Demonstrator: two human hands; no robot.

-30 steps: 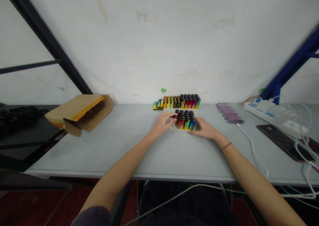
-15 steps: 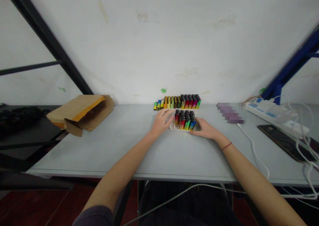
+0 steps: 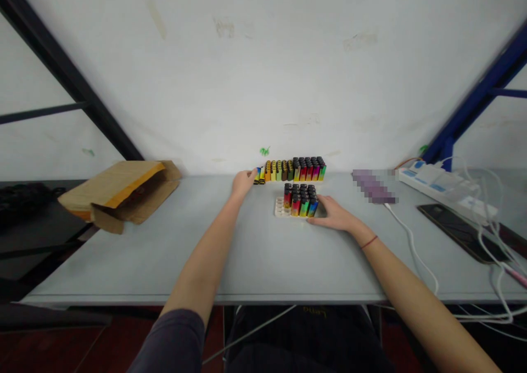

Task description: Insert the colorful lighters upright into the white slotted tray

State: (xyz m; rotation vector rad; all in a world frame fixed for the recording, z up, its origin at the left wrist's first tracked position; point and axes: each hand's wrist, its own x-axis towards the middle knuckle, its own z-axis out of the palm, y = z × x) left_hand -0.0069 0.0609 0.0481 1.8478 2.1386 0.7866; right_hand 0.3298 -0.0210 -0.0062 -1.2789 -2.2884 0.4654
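My left hand [image 3: 242, 184] is at the left end of the back row, its fingers closed on the outermost lighter there, which they mostly hide. Right beside its fingertips lie yellow and blue lighters [image 3: 262, 175]. My right hand [image 3: 334, 214] grips the right end of a white tray [image 3: 281, 210], thumb along the front and fingers behind. Several upright lighters [image 3: 303, 204] with black tops and red, green and blue bodies fill the tray's middle and right. Holes show bare at its left end.
Behind the tray, by the wall, stand blocks of yellow-to-dark lighters [image 3: 279, 171] and black-topped lighters [image 3: 308, 169]. An open brown paper bag [image 3: 119, 189] lies at left. To the right are a purple phone [image 3: 374, 186], a black phone [image 3: 457, 230], a power strip [image 3: 448, 189] and white cables.
My left hand has left the tray's left end and moved left and back to the lying lighters. My right hand stays on the tray. The view has shifted slightly.
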